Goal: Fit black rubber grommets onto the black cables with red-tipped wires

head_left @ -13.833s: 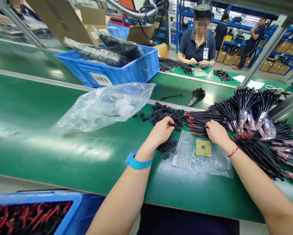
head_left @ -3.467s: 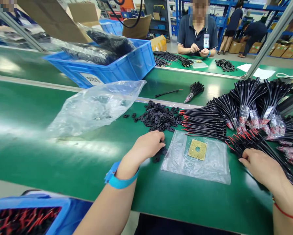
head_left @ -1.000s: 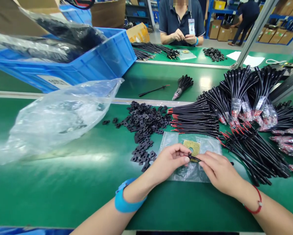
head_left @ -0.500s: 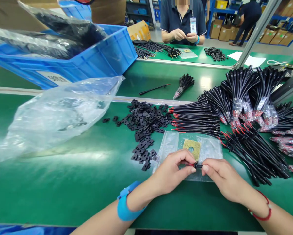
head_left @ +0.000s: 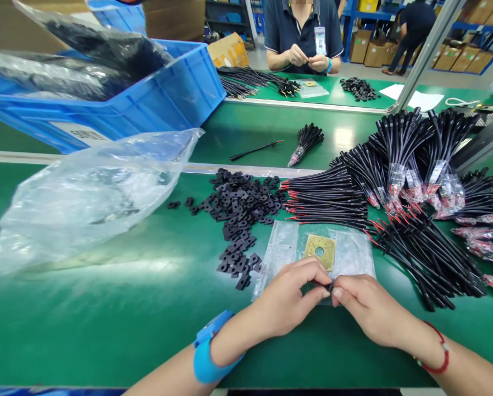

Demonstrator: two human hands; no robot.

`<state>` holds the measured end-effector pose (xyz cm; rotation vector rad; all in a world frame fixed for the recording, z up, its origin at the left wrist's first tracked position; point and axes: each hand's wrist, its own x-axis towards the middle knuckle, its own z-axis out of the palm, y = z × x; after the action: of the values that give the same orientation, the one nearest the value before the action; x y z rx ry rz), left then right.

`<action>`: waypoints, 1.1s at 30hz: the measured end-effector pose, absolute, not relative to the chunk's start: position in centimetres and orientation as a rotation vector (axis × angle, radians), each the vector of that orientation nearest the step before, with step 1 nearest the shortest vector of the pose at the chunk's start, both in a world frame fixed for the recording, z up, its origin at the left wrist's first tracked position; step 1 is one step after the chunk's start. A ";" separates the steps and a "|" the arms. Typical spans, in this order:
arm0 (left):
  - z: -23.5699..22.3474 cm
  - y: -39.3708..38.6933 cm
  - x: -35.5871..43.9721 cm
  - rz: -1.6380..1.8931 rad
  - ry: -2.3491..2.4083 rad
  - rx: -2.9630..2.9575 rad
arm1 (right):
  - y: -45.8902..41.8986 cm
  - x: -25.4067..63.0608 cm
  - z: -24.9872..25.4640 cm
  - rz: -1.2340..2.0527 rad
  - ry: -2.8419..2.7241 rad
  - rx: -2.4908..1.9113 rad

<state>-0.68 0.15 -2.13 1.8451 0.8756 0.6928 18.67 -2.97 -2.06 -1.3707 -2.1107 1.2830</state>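
My left hand [head_left: 289, 297] and my right hand [head_left: 365, 302] meet above the near edge of a clear plastic sheet [head_left: 349, 256]. Their fingertips pinch a small black wire part [head_left: 330, 286], mostly hidden by my fingers. A tan square pad with a round hole [head_left: 319, 252] lies on the sheet, just beyond my hands. To the left lies a heap of small black rubber pieces [head_left: 238, 220]. Black cables with red-tipped ends [head_left: 328, 202] lie in a bundle beyond the sheet, and more [head_left: 427, 258] lie to the right.
A crumpled clear bag [head_left: 85, 201] lies on the green belt [head_left: 106, 324] at left. Behind it stands a blue crate [head_left: 147, 96] holding black bagged goods. Farther on, a co-worker's hands [head_left: 308, 59] work at another green bench [head_left: 345, 99], and a metal upright [head_left: 427, 55] rises at right.
My hands have closed in on each other, and the black part, clearly visible before, is now largely covered by my fingertips. The whole view has shifted slightly left.
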 end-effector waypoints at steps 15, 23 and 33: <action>-2.7 0.6 -0.4 0.734 1.058 1.426 | -2.8 18.2 -4.1 0.650 -2.173 -1.427; -2.8 0.5 -0.4 0.619 0.982 1.460 | -3.1 18.0 -3.4 1.453 -1.810 -1.459; -2.3 1.1 -1.1 0.621 0.807 1.458 | -2.4 18.5 -2.6 1.955 -1.423 -1.305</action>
<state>-1.08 1.07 -2.27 1.4582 0.8068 0.6211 18.46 -2.35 -2.61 -1.3053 -1.4232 1.9553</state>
